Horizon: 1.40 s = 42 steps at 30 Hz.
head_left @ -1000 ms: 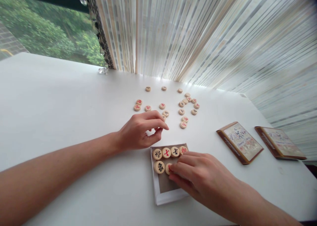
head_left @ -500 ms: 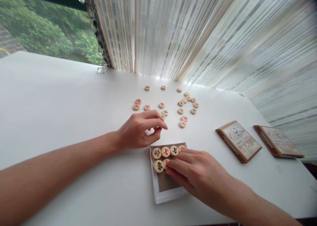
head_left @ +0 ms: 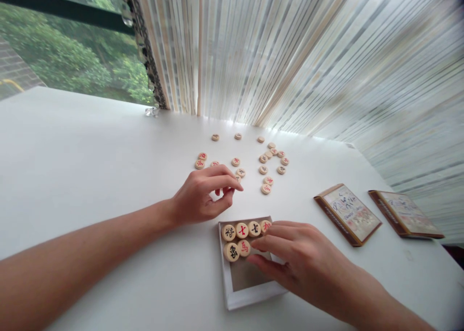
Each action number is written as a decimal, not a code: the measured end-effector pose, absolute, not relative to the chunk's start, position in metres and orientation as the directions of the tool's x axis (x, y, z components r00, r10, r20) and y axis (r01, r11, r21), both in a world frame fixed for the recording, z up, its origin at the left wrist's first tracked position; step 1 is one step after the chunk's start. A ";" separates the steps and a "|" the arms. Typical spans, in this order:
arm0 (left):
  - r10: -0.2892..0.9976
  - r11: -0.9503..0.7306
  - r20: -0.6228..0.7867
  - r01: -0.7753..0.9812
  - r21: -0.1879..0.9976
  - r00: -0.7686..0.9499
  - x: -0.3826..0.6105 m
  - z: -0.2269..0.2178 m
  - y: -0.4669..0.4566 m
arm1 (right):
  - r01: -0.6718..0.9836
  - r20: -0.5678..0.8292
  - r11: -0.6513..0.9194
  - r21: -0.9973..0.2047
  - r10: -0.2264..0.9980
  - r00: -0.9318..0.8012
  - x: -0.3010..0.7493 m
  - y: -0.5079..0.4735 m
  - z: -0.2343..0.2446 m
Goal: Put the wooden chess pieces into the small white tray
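Xiangqi pieces (head_left: 242, 230) in two rows inside a shallow card box (head_left: 252, 298) on white table (head_left: 108, 176).
Right hand (head_left: 299, 258): fingers (head_left: 270, 246) spread, tips just beside the pieces. Left hand (head_left: 201, 198): fingers narrow, above loose pieces (head_left: 268, 169); any hold, cannot tell. Loose pieces lie between box and striped curtain (head_left: 253, 55). Two printed boxes (head_left: 348, 215) well right.

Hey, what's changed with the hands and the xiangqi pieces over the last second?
The right hand has let go of the red-marked xiangqi piece, its fingers shifting rightward off it. That piece now sits uncovered in the shallow white box, beside the black-marked piece. The left hand stays curled above the loose pieces, which haven't moved.
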State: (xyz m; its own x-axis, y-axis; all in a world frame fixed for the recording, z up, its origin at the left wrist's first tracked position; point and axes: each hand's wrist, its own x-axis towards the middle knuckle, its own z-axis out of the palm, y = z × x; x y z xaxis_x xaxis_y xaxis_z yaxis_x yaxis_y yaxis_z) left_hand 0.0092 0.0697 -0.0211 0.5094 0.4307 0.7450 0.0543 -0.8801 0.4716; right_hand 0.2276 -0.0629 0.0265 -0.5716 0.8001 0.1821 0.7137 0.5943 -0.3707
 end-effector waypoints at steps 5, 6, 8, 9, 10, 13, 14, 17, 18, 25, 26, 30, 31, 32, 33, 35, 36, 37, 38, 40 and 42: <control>0.540 -0.834 0.738 0.136 0.535 0.404 0.005 -0.015 0.079 | 0.701 0.250 0.543 -0.462 0.838 -0.484 0.241 -0.050 0.042; 0.561 -0.823 0.732 0.167 0.543 0.386 0.003 -0.013 0.083 | 0.711 0.264 0.524 -0.470 0.852 -0.453 0.244 -0.047 0.046; 0.602 -0.798 0.723 0.246 0.550 0.338 -0.002 -0.010 0.091 | 0.744 0.290 0.479 -0.467 0.877 -0.382 0.250 -0.038 0.054; 0.622 -0.782 0.718 0.291 0.551 0.312 -0.005 -0.009 0.096 | 0.765 0.285 0.442 -0.469 0.895 -0.342 0.253 -0.032 0.058; 0.639 -0.764 0.716 0.334 0.552 0.281 -0.008 -0.009 0.101 | 0.783 0.281 0.399 -0.478 0.913 -0.295 0.257 -0.025 0.062; 0.659 -0.726 0.718 0.440 0.528 0.226 -0.017 -0.009 0.116 | 0.812 0.282 0.297 -0.503 0.944 -0.171 0.270 0.002 0.074; 0.648 -0.726 0.728 0.471 0.501 0.225 -0.019 -0.010 0.120 | 0.821 0.292 0.272 -0.502 0.947 -0.136 0.276 0.014 0.077; 0.648 -0.718 0.725 0.506 0.479 0.233 -0.025 -0.014 0.129 | 0.824 0.312 0.153 -0.546 0.950 0.030 0.296 0.052 0.082; 0.656 -0.709 0.716 0.519 0.478 0.238 -0.026 -0.016 0.131 | 0.812 0.320 0.124 -0.571 0.944 0.081 0.303 0.063 0.082; 0.692 -0.697 0.643 0.532 0.480 0.327 -0.024 -0.022 0.132 | 0.880 0.088 -0.104 -0.464 0.983 0.163 0.328 0.092 0.071; 0.693 -0.699 0.639 0.526 0.484 0.334 -0.023 -0.022 0.132 | 0.901 0.042 -0.114 -0.418 0.989 0.145 0.330 0.092 0.069; 0.719 -0.677 0.614 0.523 0.517 0.325 -0.022 -0.022 0.131 | 0.956 -0.025 -0.080 -0.283 0.997 0.076 0.337 0.096 0.063; 0.723 -0.674 0.613 0.523 0.521 0.320 -0.022 -0.022 0.131 | 0.960 -0.034 -0.078 -0.268 0.997 0.071 0.339 0.098 0.062; 0.726 -0.670 0.611 0.523 0.527 0.315 -0.022 -0.022 0.131 | 0.963 -0.040 -0.084 -0.256 0.996 0.076 0.342 0.100 0.061; 0.731 -0.665 0.608 0.522 0.533 0.310 -0.022 -0.022 0.131 | 0.965 -0.046 -0.092 -0.245 0.995 0.084 0.343 0.101 0.060; 0.745 -0.650 0.596 0.522 0.552 0.298 -0.022 -0.022 0.131 | 0.969 -0.064 -0.102 -0.227 0.994 0.090 0.345 0.103 0.059; 0.753 -0.642 0.589 0.523 0.560 0.294 -0.022 -0.022 0.131 | 0.970 -0.076 -0.093 -0.225 0.994 0.078 0.344 0.103 0.058; 0.758 -0.637 0.583 0.524 0.566 0.292 -0.022 -0.021 0.131 | 0.971 -0.084 -0.075 -0.229 0.995 0.057 0.342 0.102 0.057; 0.760 -0.636 0.579 0.523 0.567 0.296 -0.022 -0.021 0.131 | 0.970 -0.085 -0.048 -0.239 0.996 0.029 0.339 0.101 0.056; 0.750 -0.650 0.577 0.518 0.556 0.323 -0.022 -0.022 0.131 | 0.963 -0.053 0.016 -0.269 0.998 -0.031 0.330 0.099 0.053; 0.726 -0.680 0.589 0.503 0.534 0.355 -0.022 -0.022 0.130 | 0.949 0.023 0.085 -0.303 0.996 -0.081 0.316 0.096 0.049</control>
State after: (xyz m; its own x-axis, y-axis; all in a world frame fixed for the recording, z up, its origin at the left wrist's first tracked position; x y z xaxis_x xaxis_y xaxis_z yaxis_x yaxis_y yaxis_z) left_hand -0.0220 0.1302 -0.0219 0.3549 0.7257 0.5894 0.5032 -0.6796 0.5338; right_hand 0.3156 0.0961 0.0491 -0.0814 0.9964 0.0230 0.9491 0.0846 -0.3034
